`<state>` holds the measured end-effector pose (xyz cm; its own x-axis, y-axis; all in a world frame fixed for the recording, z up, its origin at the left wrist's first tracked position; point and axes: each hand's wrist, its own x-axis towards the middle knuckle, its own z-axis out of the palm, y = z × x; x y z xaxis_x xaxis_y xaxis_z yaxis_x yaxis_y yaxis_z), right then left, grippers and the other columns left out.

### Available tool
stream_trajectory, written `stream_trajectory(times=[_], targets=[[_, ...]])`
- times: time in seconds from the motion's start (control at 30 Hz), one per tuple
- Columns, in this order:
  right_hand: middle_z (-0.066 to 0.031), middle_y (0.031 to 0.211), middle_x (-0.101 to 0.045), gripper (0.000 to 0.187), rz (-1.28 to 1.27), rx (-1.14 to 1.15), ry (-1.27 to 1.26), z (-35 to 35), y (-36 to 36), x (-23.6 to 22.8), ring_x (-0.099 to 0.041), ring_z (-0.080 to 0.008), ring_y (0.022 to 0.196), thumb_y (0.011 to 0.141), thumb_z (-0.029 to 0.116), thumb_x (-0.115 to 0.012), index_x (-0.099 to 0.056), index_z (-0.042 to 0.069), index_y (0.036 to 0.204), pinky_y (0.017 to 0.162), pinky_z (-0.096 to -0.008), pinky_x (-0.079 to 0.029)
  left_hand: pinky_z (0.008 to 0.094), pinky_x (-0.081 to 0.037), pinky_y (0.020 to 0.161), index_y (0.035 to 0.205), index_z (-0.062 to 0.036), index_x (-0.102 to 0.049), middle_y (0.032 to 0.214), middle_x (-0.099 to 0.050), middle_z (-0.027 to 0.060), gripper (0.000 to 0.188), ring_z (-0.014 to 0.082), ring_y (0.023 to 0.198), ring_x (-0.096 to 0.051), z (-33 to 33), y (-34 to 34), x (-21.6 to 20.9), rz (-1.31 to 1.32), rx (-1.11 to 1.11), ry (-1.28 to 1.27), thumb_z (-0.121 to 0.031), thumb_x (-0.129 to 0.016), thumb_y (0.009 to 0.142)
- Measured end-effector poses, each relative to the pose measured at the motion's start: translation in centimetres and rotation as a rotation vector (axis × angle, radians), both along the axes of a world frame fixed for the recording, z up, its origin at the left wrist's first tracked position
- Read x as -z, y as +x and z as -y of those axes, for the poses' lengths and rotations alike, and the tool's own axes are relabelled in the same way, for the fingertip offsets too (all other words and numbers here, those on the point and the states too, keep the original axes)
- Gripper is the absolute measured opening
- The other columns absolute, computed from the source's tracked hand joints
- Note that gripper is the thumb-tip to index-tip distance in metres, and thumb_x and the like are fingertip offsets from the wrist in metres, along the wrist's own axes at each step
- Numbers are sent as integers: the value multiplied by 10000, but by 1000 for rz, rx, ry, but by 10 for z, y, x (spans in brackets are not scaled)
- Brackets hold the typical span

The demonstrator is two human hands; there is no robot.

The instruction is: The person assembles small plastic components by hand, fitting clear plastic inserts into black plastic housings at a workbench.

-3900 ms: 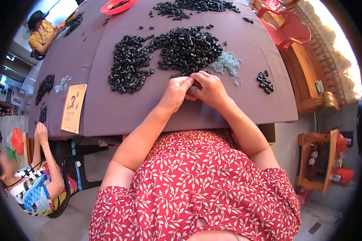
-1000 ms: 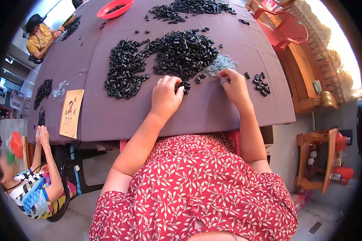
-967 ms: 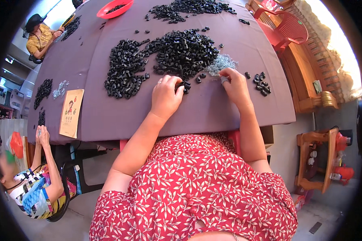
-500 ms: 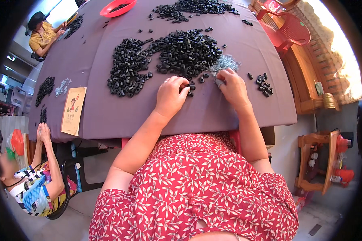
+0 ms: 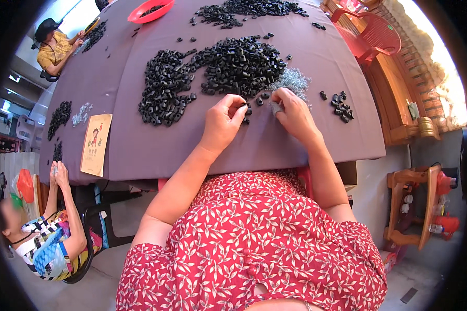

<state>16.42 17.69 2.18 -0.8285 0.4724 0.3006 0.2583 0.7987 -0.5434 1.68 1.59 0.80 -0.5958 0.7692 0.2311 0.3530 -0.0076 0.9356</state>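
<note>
My left hand (image 5: 222, 124) is closed in a pinch, with a small black plastic piece (image 5: 243, 105) at its fingertips. Beside those fingers lie a few loose black pieces (image 5: 259, 101). My right hand (image 5: 296, 118) is closed too, its thumb and fingers together at the near edge of a heap of fine silvery wire pieces, which look like tiny springs (image 5: 294, 80). Something greyish shows at its fingertips, too small to make out. Just beyond both hands rises a big heap of black pieces (image 5: 241, 65), joined to another heap (image 5: 166, 85) at its left.
A small group of black pieces (image 5: 341, 108) lies right of my right hand on the purple-grey tablecloth (image 5: 275, 150). A booklet (image 5: 95, 145) rests at the left. Farther off are a red bowl (image 5: 151, 11) and more black pieces (image 5: 249, 9). Two people (image 5: 54, 49) work along the left side.
My right hand has shifted a little left, toward my left hand, its fingers coming off the near edge of the silvery heap. The left hand has tilted slightly and keeps its pinch.
</note>
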Motion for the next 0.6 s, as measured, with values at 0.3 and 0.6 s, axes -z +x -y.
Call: stream_trajectory(times=[0.3,0.6], targets=[[1,872,-645,207,-132,-162,-487,25,-13,7,-593,-54,820,810,-86,-615,-641,-7,999,742,-229,-496,301,-529,741,1036,-23,-688,982,-687,110,180,239,833,-673,0,-2,5,-412,100,93,-44,-690,857],[5,858,-646,127,-160,-172,-702,18,-10,7,-604,-57,786,865,-54,-637,-656,-12,984,691,-226,-504,325,-536,773,1034,-30,-702,959,-698,127,182,267,873,-684,3,1,-2,-326,101,58,-43,-694,853]])
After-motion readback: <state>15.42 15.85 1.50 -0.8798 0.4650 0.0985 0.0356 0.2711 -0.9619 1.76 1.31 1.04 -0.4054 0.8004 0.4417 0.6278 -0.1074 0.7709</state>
